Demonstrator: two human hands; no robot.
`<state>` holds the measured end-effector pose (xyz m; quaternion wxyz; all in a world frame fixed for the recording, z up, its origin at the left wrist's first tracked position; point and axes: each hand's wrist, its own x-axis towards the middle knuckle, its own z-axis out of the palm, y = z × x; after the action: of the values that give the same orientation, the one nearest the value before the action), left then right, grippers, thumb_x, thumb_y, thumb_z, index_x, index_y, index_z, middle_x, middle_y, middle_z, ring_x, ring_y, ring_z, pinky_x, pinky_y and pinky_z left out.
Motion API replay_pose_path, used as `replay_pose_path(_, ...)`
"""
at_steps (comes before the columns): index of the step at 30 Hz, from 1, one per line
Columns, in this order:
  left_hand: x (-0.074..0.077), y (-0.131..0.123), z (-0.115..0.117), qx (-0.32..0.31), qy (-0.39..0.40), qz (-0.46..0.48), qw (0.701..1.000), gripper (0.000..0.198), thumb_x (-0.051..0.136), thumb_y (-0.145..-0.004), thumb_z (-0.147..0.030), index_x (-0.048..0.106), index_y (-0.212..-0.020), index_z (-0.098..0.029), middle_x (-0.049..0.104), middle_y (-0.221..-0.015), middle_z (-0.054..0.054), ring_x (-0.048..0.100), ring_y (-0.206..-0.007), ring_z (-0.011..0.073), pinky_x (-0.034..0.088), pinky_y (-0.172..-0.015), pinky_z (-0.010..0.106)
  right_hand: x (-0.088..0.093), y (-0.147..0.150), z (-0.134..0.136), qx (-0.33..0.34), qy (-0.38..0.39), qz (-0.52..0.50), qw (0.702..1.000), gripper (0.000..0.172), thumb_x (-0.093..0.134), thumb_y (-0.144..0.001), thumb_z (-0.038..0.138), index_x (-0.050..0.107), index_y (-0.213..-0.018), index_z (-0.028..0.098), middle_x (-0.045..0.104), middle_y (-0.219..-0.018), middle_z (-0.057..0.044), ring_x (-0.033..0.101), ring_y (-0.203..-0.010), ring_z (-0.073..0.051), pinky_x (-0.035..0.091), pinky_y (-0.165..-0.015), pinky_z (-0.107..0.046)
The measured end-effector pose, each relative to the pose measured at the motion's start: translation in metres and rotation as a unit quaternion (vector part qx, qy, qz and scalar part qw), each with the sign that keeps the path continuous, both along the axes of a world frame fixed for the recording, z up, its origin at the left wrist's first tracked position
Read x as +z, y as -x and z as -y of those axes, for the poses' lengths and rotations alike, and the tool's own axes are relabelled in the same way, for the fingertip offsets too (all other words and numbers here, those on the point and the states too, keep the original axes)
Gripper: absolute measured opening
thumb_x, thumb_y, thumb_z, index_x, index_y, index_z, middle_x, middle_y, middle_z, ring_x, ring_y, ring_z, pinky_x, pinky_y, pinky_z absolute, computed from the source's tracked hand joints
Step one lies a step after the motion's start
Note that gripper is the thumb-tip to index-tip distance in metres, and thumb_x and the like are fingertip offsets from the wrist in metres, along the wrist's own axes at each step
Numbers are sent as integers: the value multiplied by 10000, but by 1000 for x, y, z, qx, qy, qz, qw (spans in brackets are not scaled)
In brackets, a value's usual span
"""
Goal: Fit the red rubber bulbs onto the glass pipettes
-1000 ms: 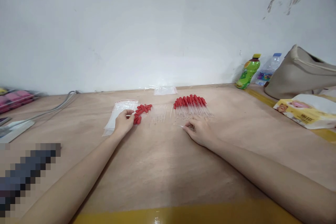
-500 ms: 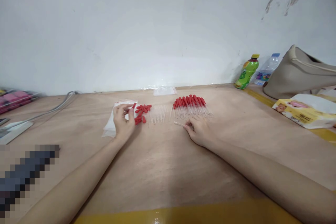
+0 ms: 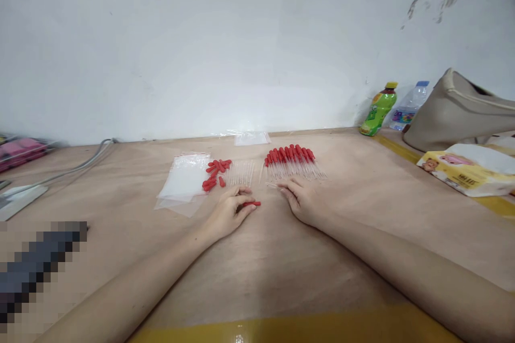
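Observation:
My left hand (image 3: pixel 228 211) pinches a red rubber dropper bulb (image 3: pixel 254 203) between thumb and fingers, low over the table. Opposite it, my right hand (image 3: pixel 304 201) has its fingers closed on a thin clear dropper tube (image 3: pixel 271 185) whose end points left. The bulb and this tube are apart. Loose red bulbs (image 3: pixel 219 166) lie in small heaps beyond my left hand. Beside them is a row of bare clear tubes (image 3: pixel 240 171). Just past my right hand lies a row of droppers with red bulbs (image 3: pixel 293 154) on their tubes.
Clear zip bags (image 3: pixel 183 174) lie left of the bulbs, and another bag (image 3: pixel 252 139) is by the wall. At the right stand a green bottle (image 3: pixel 378 111), a clear bottle (image 3: pixel 410 107), a beige bag (image 3: pixel 450 112) and a tissue pack (image 3: pixel 466 171). A cable (image 3: pixel 80 163) runs at left.
My left hand has moved right and nearer from the bulb heaps, carrying a red bulb toward my right hand. My right hand stays almost still with its tube.

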<state>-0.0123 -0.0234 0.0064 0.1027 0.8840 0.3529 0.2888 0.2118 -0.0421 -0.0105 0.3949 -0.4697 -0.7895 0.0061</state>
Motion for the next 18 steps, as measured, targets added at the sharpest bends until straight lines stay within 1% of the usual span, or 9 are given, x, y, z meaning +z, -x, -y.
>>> replay_pose_path(2, 1, -3, 1, 9, 13, 40, 999, 188, 476, -825, -271, 641, -878, -200, 595, -934, 54, 562, -848, 166, 451, -773, 316, 2, 2, 3, 15, 1, 24, 1000, 212, 378, -857, 186, 563, -961, 193, 573, -862, -54, 530, -811, -158, 392, -740, -298)
replay_pose_path(4, 1, -6, 4, 10, 48, 77, 996, 191, 446, -840, -271, 602, -906, -184, 610, -869, 45, 567, -797, 158, 455, -727, 295, 3, 6, 8, 31, 6, 34, 999, 193, 386, -856, 191, 560, -940, 193, 582, -862, -50, 533, -800, -151, 382, -735, -291)
replay_pose_path(7, -1, -10, 7, -13, 116, 102, 988, 211, 394, -861, -274, 552, -963, -179, 605, -778, 22, 559, -702, 136, 452, -658, 261, 5, 11, 14, 47, 9, 30, 998, 168, 394, -853, 200, 547, -920, 185, 591, -840, -40, 531, -753, -137, 369, -721, -280)
replay_pose_path(10, -3, -11, 8, -28, 150, 121, 981, 235, 384, -866, -293, 545, -989, -173, 592, -753, 18, 536, -658, 121, 443, -624, 241, 6, 13, 16, 50, 11, 29, 998, 158, 399, -851, 216, 545, -900, 179, 588, -797, -35, 523, -727, -134, 354, -700, -273)
replay_pose_path(13, -6, -11, 6, -25, 163, 130, 978, 225, 445, -839, -329, 584, -924, -173, 599, -776, 21, 530, -670, 119, 428, -605, 226, 6, 13, 16, 55, 20, 36, 998, 165, 388, -859, 242, 542, -856, 184, 579, -763, -30, 514, -704, -131, 342, -692, -271)
replay_pose_path(16, -8, -11, 5, -14, 191, 143, 971, 237, 478, -817, -357, 607, -851, -161, 579, -672, 5, 512, -595, 107, 411, -548, 211, 5, 13, 16, 68, 13, 51, 996, 164, 388, -861, 247, 538, -839, 183, 567, -747, -23, 497, -681, -123, 329, -689, -273)
replay_pose_path(18, -8, -11, 4, -10, 220, 162, 962, 257, 487, -808, -372, 606, -841, -147, 558, -611, -2, 495, -537, 98, 404, -515, 209, 4, 13, 16, 78, 0, 57, 995, 157, 395, -857, 239, 538, -835, 176, 558, -741, -22, 488, -682, -122, 321, -682, -272)
